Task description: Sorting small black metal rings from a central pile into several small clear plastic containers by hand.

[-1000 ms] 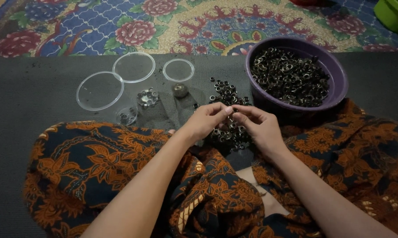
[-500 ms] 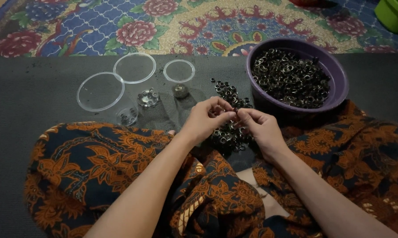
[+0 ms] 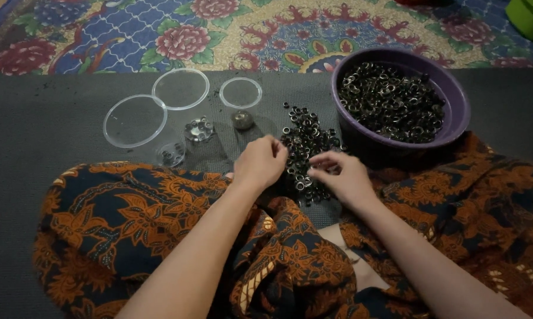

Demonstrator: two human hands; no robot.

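A loose pile of small dark metal eyelets lies on the grey mat in front of my lap. My left hand rests at the pile's left edge with its fingers curled in; whatever is inside them is hidden. My right hand is at the pile's lower right edge, thumb and fingertips pinched on an eyelet. A gap of a few centimetres separates the hands. A purple bowl heaped with more eyelets stands just right of the pile.
Three clear round lids lie on the mat to the left. Near them are small clear containers and a small metal piece. Orange-and-black patterned cloth covers my legs. A flowered rug lies beyond.
My hands were pinched together over the pile; now they have drawn apart, the left staying by the pile's left edge and the right dropping to its lower right edge.
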